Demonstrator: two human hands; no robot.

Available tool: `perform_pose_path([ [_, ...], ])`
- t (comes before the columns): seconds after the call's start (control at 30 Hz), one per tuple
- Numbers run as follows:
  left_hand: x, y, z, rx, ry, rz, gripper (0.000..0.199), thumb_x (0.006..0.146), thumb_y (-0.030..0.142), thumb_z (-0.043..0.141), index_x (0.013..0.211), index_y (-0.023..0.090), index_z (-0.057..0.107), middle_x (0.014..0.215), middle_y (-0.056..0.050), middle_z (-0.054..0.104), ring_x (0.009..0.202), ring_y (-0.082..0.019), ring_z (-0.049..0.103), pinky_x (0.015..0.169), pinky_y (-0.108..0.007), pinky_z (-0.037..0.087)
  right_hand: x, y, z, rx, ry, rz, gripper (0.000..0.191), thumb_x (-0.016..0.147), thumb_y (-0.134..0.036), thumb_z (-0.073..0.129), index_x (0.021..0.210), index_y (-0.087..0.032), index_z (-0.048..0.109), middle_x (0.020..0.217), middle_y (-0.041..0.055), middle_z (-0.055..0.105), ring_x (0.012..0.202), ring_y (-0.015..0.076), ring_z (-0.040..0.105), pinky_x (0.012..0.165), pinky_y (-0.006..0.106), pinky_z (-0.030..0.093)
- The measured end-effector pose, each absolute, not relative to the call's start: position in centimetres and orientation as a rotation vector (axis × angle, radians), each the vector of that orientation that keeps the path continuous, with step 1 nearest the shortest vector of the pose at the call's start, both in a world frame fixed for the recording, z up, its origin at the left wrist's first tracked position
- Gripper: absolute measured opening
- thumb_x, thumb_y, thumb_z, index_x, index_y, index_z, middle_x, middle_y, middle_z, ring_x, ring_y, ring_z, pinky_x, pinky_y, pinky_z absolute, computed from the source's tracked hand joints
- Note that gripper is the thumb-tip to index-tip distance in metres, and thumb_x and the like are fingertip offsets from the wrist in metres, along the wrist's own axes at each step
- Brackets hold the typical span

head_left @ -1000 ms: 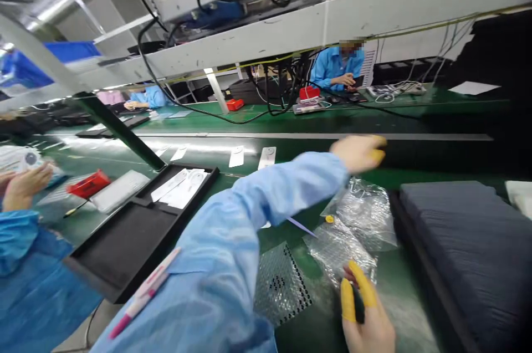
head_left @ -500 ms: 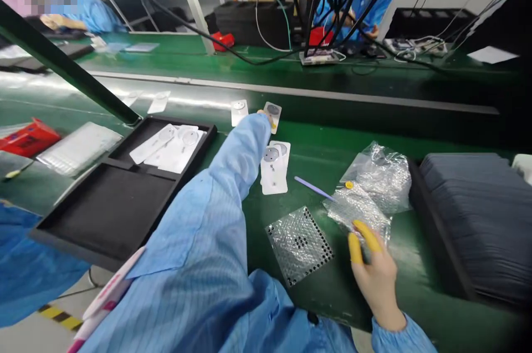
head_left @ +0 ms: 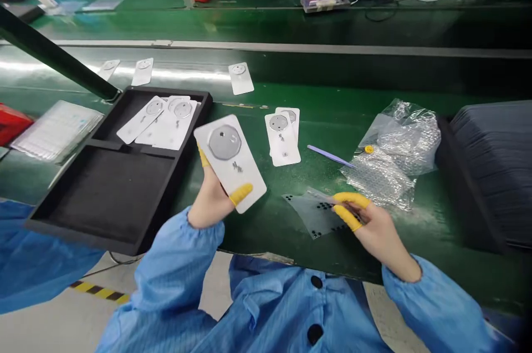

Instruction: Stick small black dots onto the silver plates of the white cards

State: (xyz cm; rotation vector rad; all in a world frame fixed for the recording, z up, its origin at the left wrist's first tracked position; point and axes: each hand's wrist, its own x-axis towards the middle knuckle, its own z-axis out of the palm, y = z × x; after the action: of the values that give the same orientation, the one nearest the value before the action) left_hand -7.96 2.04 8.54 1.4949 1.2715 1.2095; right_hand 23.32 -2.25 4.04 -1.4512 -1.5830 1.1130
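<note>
In my left hand [head_left: 211, 198], with yellow covers on the fingertips, is a white card [head_left: 247, 171] bearing a round grey disc near its upper end. The card is tilted, gripped along its lower left side. My right hand [head_left: 379, 226], also with yellow finger covers, pinches a clear sheet of black dots [head_left: 318, 219]; its left part slants over the table. Behind that sheet lie purple tweezers [head_left: 328, 155], with their right end touching crumpled clear bubble wrap [head_left: 384, 181]. Two overlapping white cards with grey discs [head_left: 285, 145] rest on the green table between my hands, further back.
A black two-part tray [head_left: 103, 198] stands at left, with several white cards [head_left: 170, 123] in its rear part. A dark stack of flat trays [head_left: 494, 170] borders the right side. One card [head_left: 241, 79] lies further back. A green post [head_left: 62, 56] slants across the left.
My left hand has come back from the far side of the table with a white card. My right hand has moved left and lifted the dotted sheet. The view has tilted down.
</note>
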Motion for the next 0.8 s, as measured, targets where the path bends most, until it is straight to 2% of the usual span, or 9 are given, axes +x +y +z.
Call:
perform_pose_path([
  [0.07, -7.6, -0.1, 7.4, 1.388, 1.227, 1.227, 0.126, 0.066, 0.031, 0.081, 0.145, 0.03, -0.018, 0.141, -0.017, 0.044, 0.123, -0.032, 0.051, 0.095, -0.05, 0.05, 23.4, -1.6, 5.2, -1.412, -1.403, 1.343, 0.031, 0.077, -0.043, 0.068, 0.099, -0.021, 0.063, 0.094, 0.006, 0.073, 0.078, 0.0173, 0.07, 0.077, 0.03, 0.059],
  [0.1, -7.3, -0.8, 6.9, 1.321, 1.208, 1.21, 0.12, 0.071, 0.033, 0.077, 0.145, 0.031, -0.017, 0.138, -0.016, 0.048, 0.119, -0.031, 0.055, 0.093, -0.049, 0.051, 23.3, -1.4, 5.7, -1.386, -1.333, 1.438, 0.034, 0.075, -0.044, 0.07, 0.099, -0.021, 0.063, 0.092, 0.0062, 0.073, 0.074, 0.0162, 0.07, 0.074, 0.03, 0.059],
  [0.17, -6.8, -1.9, 6.2, 1.24, 1.25, 1.162, 0.094, 0.077, 0.035, 0.071, 0.149, 0.027, 0.011, 0.129, -0.015, 0.057, 0.114, -0.03, 0.059, 0.092, -0.045, 0.052, 23.1, -1.3, 6.2, -1.352, -1.231, 1.588, 0.039, 0.073, -0.043, 0.073, 0.102, -0.02, 0.063, 0.093, 0.0076, 0.073, 0.071, 0.0155, 0.069, 0.07, 0.029, 0.058],
  [0.23, -6.0, -2.6, 5.9, 1.161, 1.319, 1.108, 0.062, 0.078, 0.038, 0.069, 0.133, 0.018, 0.051, 0.125, -0.015, 0.061, 0.113, -0.032, 0.059, 0.092, -0.041, 0.053, 22.8, -1.4, 6.1, -1.342, -1.158, 1.662, 0.042, 0.073, -0.042, 0.074, 0.106, -0.018, 0.062, 0.097, 0.0098, 0.072, 0.076, 0.0167, 0.068, 0.07, 0.029, 0.058],
  [0.33, -4.0, -3.4, 6.0, 0.946, 1.267, 1.004, 0.048, 0.07, 0.045, 0.074, 0.105, 0.012, 0.072, 0.11, -0.015, 0.07, 0.093, -0.031, 0.068, 0.076, -0.037, 0.058, 22.6, -1.6, 5.1, -1.348, -1.159, 1.657, 0.044, 0.073, -0.042, 0.074, 0.107, -0.017, 0.061, 0.102, 0.0118, 0.071, 0.079, 0.0178, 0.069, 0.073, 0.031, 0.058],
  [0.43, -1.9, -3.6, 5.8, 0.808, 1.273, 0.968, 0.044, 0.06, 0.043, 0.081, 0.089, 0.01, 0.077, 0.09, -0.014, 0.075, 0.074, -0.025, 0.07, 0.064, -0.032, 0.058, 22.5, -1.7, 4.0, -1.379, -1.331, 1.49, 0.042, 0.075, -0.045, 0.07, 0.107, -0.018, 0.06, 0.102, 0.0108, 0.071, 0.085, 0.02, 0.069, 0.08, 0.037, 0.057],
  [0.57, -0.4, -3.2, 5.2, 0.761, 1.3, 0.982, 0.038, 0.06, 0.044, 0.081, 0.08, 0.012, 0.077, 0.087, -0.012, 0.075, 0.072, -0.022, 0.069, 0.062, -0.029, 0.057, 21.5, -2.1, 4.4, -1.431, -1.69, 0.666, 0.033, 0.081, -0.035, 0.065, 0.112, -0.022, 0.061, 0.118, 0.0084, 0.063, 0.115, 0.0237, 0.057, 0.101, 0.046, 0.045],
  [0.63, -0.3, -3.1, 5.1, 0.758, 1.277, 0.964, 0.037, 0.061, 0.045, 0.08, 0.078, 0.012, 0.077, 0.084, -0.011, 0.075, 0.068, -0.022, 0.069, 0.059, -0.029, 0.057, 20.4, -2.4, 5.2, -1.278, -1.869, 0.404, 0.027, 0.084, -0.024, 0.062, 0.111, -0.024, 0.061, 0.115, 0.0072, 0.063, 0.112, 0.0218, 0.057, 0.099, 0.043, 0.047],
  [0.8, -0.2, -3.2, 5.1, 0.82, 1.178, 0.902, 0.042, 0.066, 0.05, 0.076, 0.082, 0.011, 0.077, 0.082, -0.011, 0.075, 0.064, -0.021, 0.068, 0.058, -0.029, 0.056, 17.7, -2.2, 6.1, -0.913, -2.165, 0.578, 0.029, 0.09, -0.016, 0.052, 0.117, -0.023, 0.058, 0.105, 0.0067, 0.064, 0.095, 0.0159, 0.062, 0.08, 0.03, 0.055],
])
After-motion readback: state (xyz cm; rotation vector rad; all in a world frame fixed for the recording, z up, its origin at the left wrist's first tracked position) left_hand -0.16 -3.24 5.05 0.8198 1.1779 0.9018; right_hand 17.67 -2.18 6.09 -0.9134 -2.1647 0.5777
